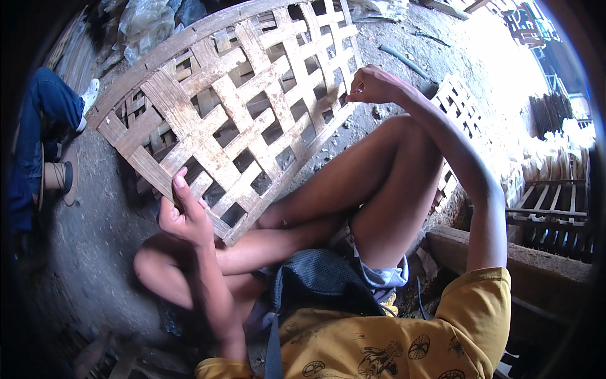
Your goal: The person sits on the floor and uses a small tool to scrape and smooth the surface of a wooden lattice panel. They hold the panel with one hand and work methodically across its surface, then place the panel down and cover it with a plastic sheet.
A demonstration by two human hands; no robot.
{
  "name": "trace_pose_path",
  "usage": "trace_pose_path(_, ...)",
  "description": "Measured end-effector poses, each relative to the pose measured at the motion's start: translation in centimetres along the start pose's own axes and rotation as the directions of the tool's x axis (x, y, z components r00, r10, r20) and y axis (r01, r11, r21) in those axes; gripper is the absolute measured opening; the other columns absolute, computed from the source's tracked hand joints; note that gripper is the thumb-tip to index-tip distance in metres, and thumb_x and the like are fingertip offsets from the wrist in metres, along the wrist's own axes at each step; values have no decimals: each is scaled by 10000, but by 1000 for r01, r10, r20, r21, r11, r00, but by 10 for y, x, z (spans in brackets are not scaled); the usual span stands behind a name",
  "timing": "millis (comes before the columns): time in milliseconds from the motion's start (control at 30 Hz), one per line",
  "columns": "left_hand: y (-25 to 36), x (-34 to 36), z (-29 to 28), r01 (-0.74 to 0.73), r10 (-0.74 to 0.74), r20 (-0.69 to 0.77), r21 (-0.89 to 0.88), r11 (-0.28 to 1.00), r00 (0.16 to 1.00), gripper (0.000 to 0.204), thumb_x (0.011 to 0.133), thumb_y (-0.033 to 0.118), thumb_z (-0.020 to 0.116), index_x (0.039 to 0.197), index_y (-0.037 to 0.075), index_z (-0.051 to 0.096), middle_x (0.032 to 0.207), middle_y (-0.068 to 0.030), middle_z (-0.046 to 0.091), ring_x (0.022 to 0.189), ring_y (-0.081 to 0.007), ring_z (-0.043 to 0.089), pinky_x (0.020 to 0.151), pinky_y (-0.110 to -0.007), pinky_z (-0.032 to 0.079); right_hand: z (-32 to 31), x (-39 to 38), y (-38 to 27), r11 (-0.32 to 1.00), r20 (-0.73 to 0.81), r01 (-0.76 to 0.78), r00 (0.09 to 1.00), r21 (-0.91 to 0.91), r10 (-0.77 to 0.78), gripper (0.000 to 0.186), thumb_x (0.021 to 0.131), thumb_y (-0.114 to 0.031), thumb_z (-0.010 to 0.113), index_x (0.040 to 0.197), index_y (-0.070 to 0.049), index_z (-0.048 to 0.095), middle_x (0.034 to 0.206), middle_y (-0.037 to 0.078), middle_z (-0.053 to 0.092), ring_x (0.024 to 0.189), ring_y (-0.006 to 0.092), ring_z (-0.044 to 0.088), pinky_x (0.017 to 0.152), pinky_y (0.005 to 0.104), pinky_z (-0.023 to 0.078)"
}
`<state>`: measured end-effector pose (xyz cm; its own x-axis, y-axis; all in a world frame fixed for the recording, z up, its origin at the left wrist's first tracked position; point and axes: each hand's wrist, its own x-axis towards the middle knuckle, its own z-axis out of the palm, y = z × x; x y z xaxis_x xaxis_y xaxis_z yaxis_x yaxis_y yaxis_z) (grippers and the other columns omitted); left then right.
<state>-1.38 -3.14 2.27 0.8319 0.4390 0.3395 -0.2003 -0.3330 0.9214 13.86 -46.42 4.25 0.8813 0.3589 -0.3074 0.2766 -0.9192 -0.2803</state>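
Note:
A woven panel of pale, stained bamboo strips [233, 114] is held tilted above my bare crossed legs, with square gaps between its strips and a long slat along its upper edge. My left hand [188, 211] grips its lower-left edge, thumb upward on the front of the strips. My right hand [372, 85] is at the panel's right side, fingers curled and pressed at the edge strip; whether they hold a strip or something small I cannot make out. A dark mesh bag with a strap [315, 284] rests on my lap.
Another lattice panel [457, 104] leans at the right, near a green tube [404, 60]. A wooden beam [505, 249] and slatted crates [549, 205] stand at the right. Another person's jeans-clad legs [50, 114] and brown hat-like object [60, 177] are at the left. Plastic sheeting [142, 31] lies behind.

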Motion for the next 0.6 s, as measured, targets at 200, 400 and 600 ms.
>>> trace_pose_path(200, -2, -2, 4, 17, -17, 16, -27, 999, 1000, 271, 1056, 178, 597, 1065, -45, 751, 861, -37, 730, 523, -31, 465, 428, -218, 344, 18, -2, 5, 991, -86, 132, 988, 2, -131, 341, 814, -384, 764, 820, -44, 783, 702, 136, 703, 628, 265, 631, 634, 402, 508)
trace_pose_path(400, 1, -2, 5, 24, -23, 11, -31, 999, 1000, 268, 1055, 176, 597, 1063, -42, 753, 843, -35, 727, 530, -29, 467, 430, -211, 348, 26, 2, 3, 999, 56, 1, 998, 53, -4, 419, 811, -437, 776, 811, -18, 746, 719, 129, 686, 643, 244, 612, 623, 408, 484)
trace_pose_path(600, 1, -2, 3, 0, 1, 12, -24, 1000, 1000, 271, 1057, 179, 595, 1062, -38, 757, 828, -32, 724, 534, -26, 468, 429, -212, 351, 16, 1, -5, 995, 87, -51, 995, -83, 58, 502, 779, -477, 800, 979, -21, 745, 934, 151, 741, 862, 279, 711, 752, 398, 542)
